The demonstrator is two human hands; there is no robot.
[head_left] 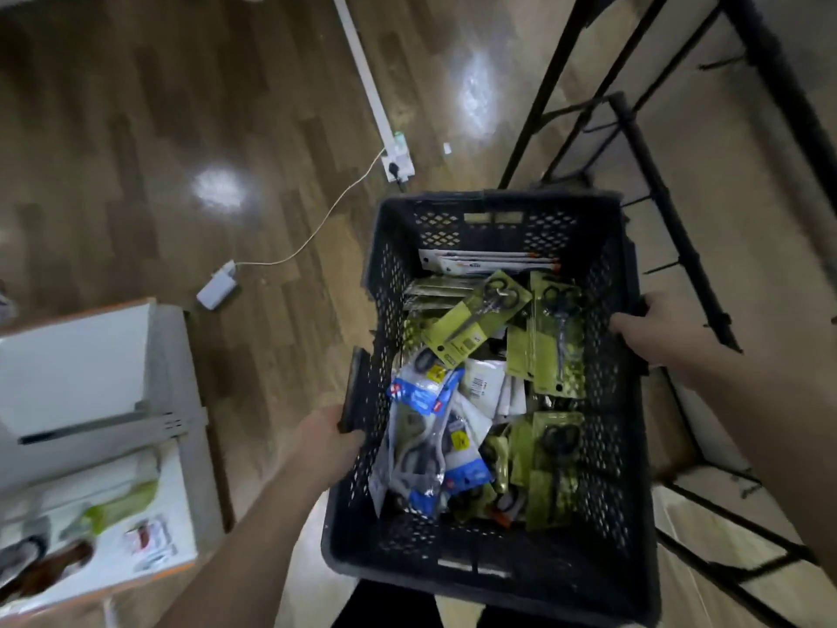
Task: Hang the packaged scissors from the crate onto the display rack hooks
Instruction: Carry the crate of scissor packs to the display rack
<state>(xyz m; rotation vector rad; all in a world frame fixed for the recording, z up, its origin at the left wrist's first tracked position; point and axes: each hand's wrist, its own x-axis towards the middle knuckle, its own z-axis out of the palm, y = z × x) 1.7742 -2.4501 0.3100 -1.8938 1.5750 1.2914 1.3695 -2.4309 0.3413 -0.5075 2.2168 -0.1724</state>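
Black perforated crate [489, 564] gripped from both sides. Left hand [333, 430] on the crate's left wall, fingers curled round the rim about midway along. Right hand [643, 321] on the crate's right rim, nearer the far end, fingers hooked over the edge.

Inside the crate, a loose heap of packaged scissors [480, 321]. Yellow-green cards with black-handled pairs across the crate's far half and down its right side, one lying diagonally on top, an upright card [559, 339] just beside it, close to the right hand. Blue-and-white packs [425, 394] with grey handles piled against the crate's left wall. Long white packs [487, 260] stacked flat against the crate's far wall. Every pack visible lying in the crate.

Beyond the crate and along its right side, a black display rack [670, 228] with thin hooks [663, 268] jutting from its bars. To the crate's left, wooden floor [158, 151]. Just past the crate's far left corner, a white power strip [398, 164], and a pale cable running from it to a white adapter [216, 292]. Well to the crate's left, a white box [81, 369], printed packets at its near end, too blurred to read.
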